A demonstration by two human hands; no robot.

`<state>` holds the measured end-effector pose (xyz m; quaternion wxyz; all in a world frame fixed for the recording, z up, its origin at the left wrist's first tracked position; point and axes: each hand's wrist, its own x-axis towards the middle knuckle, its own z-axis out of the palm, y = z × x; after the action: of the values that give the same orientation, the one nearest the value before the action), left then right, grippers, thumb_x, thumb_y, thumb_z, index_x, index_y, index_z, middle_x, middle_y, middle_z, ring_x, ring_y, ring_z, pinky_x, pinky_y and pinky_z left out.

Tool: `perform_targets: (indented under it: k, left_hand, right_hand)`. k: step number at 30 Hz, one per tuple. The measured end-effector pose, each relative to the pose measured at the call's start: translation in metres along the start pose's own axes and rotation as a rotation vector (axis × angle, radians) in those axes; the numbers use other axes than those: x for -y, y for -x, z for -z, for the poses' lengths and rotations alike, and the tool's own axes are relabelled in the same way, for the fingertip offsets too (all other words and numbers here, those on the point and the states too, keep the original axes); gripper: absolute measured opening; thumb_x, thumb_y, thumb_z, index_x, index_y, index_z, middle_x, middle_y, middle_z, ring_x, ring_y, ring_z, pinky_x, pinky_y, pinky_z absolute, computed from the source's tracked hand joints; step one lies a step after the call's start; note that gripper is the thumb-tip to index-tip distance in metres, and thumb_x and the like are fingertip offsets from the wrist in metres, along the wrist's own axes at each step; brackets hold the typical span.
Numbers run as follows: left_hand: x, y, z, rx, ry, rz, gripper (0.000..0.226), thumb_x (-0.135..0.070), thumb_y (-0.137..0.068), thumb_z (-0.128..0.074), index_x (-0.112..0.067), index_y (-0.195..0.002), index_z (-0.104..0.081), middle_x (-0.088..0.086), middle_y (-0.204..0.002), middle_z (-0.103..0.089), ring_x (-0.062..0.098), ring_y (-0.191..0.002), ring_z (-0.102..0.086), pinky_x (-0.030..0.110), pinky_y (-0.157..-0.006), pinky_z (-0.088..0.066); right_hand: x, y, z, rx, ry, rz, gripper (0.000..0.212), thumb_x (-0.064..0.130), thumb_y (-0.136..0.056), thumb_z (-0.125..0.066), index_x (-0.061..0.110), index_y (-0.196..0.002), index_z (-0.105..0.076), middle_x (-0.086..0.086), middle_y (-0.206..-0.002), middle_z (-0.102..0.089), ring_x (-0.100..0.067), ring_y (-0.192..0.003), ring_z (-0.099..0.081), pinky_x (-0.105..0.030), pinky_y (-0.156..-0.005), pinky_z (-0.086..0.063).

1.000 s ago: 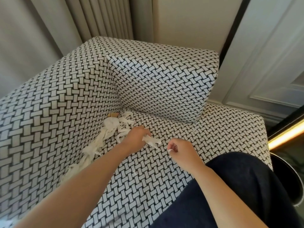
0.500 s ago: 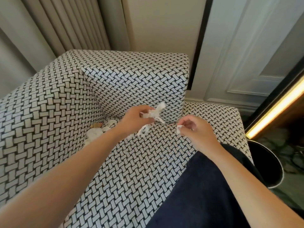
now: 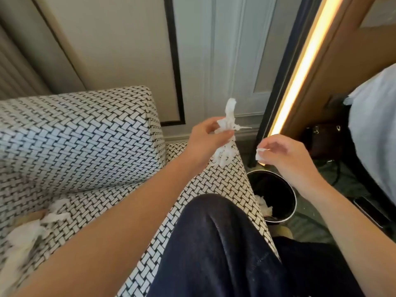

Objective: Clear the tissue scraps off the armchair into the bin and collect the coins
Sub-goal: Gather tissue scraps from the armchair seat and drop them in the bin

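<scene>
My left hand grips a bunch of white tissue scraps in the air above the right edge of the armchair. Some strips hang below the fist. My right hand pinches one small tissue scrap and hovers above the black bin on the floor. White tissue lies inside the bin. More tissue scraps remain on the seat at the far left, blurred. A tan object lies among them; I cannot tell whether it is a coin.
My knee in dark trousers rests on the seat's front right. A lit strip on a dark frame rises right of the bin. A dark bag and cables lie on the floor beyond. White fabric fills the right edge.
Both hands lifted off the seat with their tissue and swung right toward the bin. The view turned right, bringing the bin into sight.
</scene>
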<state>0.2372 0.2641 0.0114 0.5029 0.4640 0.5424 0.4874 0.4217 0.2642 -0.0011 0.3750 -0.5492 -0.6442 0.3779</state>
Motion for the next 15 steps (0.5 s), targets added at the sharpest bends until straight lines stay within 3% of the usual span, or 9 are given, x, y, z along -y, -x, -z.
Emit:
perform_targets:
  k: [3, 7, 12, 15]
  left_hand:
    - [0.007, -0.015, -0.053, 0.059, 0.053, 0.022, 0.027, -0.010, -0.085, -0.065, -0.021, -0.108, -0.059, -0.002, -0.107, -0.063, 0.013, -0.100, -0.062, 0.028, -0.090, -0.051]
    - [0.028, -0.030, -0.111, 0.153, 0.030, 0.044, 0.037, -0.012, -0.084, -0.065, -0.024, -0.118, -0.057, -0.003, -0.108, -0.064, 0.015, -0.100, -0.062, 0.034, -0.091, -0.051]
    - [0.065, -0.058, -0.158, 0.198, -0.030, 0.099, 0.037, -0.012, -0.084, -0.065, -0.026, -0.118, -0.056, -0.007, -0.108, -0.061, 0.011, -0.100, -0.059, 0.022, -0.082, -0.049]
    - [0.089, -0.072, -0.172, 0.179, -0.095, 0.110, 0.039, -0.012, -0.083, -0.066, -0.027, -0.118, -0.056, -0.006, -0.111, -0.058, 0.009, -0.101, -0.056, 0.021, -0.084, -0.047]
  right_hand:
    - [-0.030, 0.000, 0.030, -0.065, -0.040, -0.063, 0.004, 0.011, -0.086, -0.064, 0.011, -0.089, -0.066, -0.003, -0.088, -0.066, -0.014, -0.084, -0.065, -0.024, -0.077, -0.055]
    - [-0.076, -0.001, 0.055, -0.123, -0.168, -0.183, 0.005, 0.003, -0.085, -0.064, 0.008, -0.086, -0.066, -0.011, -0.084, -0.067, -0.020, -0.079, -0.065, -0.028, -0.077, -0.056]
    - [-0.135, -0.005, 0.067, -0.247, -0.316, -0.370, 0.008, -0.001, -0.084, -0.064, 0.003, -0.090, -0.067, -0.010, -0.084, -0.067, -0.016, -0.076, -0.063, -0.014, -0.062, -0.052]
    - [-0.166, -0.009, 0.065, -0.328, -0.423, -0.465, 0.008, 0.001, -0.084, -0.063, 0.006, -0.088, -0.067, -0.010, -0.085, -0.068, -0.019, -0.080, -0.065, -0.024, -0.069, -0.053]
